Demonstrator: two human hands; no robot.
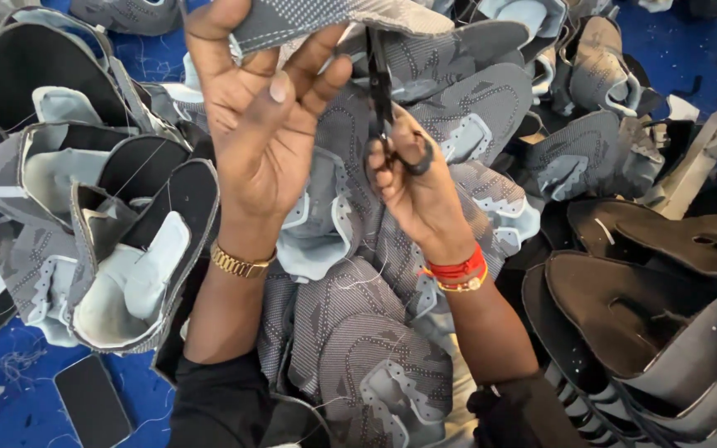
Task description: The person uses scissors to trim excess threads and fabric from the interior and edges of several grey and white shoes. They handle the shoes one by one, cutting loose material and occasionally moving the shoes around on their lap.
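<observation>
Scissors [381, 91], black and slim, stand upright in the right hand [412, 178], blades reaching up to the lower edge of a grey knit shoe upper [325, 21] held at the far middle of the view. The right fingers are curled through and around the handles; whether the blades are apart cannot be told. The left hand [255, 124] is raised just left of the scissors, palm toward the camera, its thumb and fingers pinched on the upper's edge. A gold watch [238, 264] sits on the left wrist, red bands [460, 272] on the right. Below both hands lies a heap of grey uppers [358, 332] with pale blue tongues. More uppers [101, 207] with black linings pile at the left, dark ones [657, 315] at the right. A phone [93, 402] lies on the blue floor [10, 373], near left.
</observation>
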